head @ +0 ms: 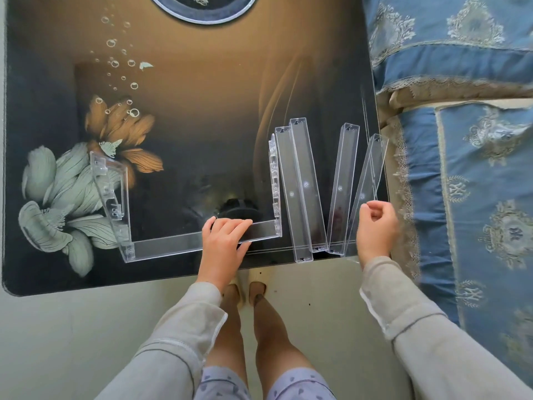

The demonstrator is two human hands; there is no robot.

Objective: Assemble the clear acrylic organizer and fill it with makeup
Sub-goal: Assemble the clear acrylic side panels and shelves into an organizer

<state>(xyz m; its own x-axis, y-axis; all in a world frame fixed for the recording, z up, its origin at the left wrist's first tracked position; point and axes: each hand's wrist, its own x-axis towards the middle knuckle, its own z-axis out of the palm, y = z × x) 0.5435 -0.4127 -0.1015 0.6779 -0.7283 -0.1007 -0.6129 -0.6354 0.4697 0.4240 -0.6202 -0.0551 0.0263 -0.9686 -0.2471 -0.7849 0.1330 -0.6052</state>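
Organizer [173,243]: clear U-shaped frame, lying low centre on table [202,111], open side toward the top of the frame. Left hand [225,243]: gripping the near wall, fingers over its top edge, thumb on the near side. Trays [305,186]: four, long and clear, fanned just right of the organizer, near ends close together. Right hand [375,226]: lower right, fingers curled beside the rightmost tray; pinching it or not, cannot tell. Bedspread [461,140]: blue, patterned, along the right edge.
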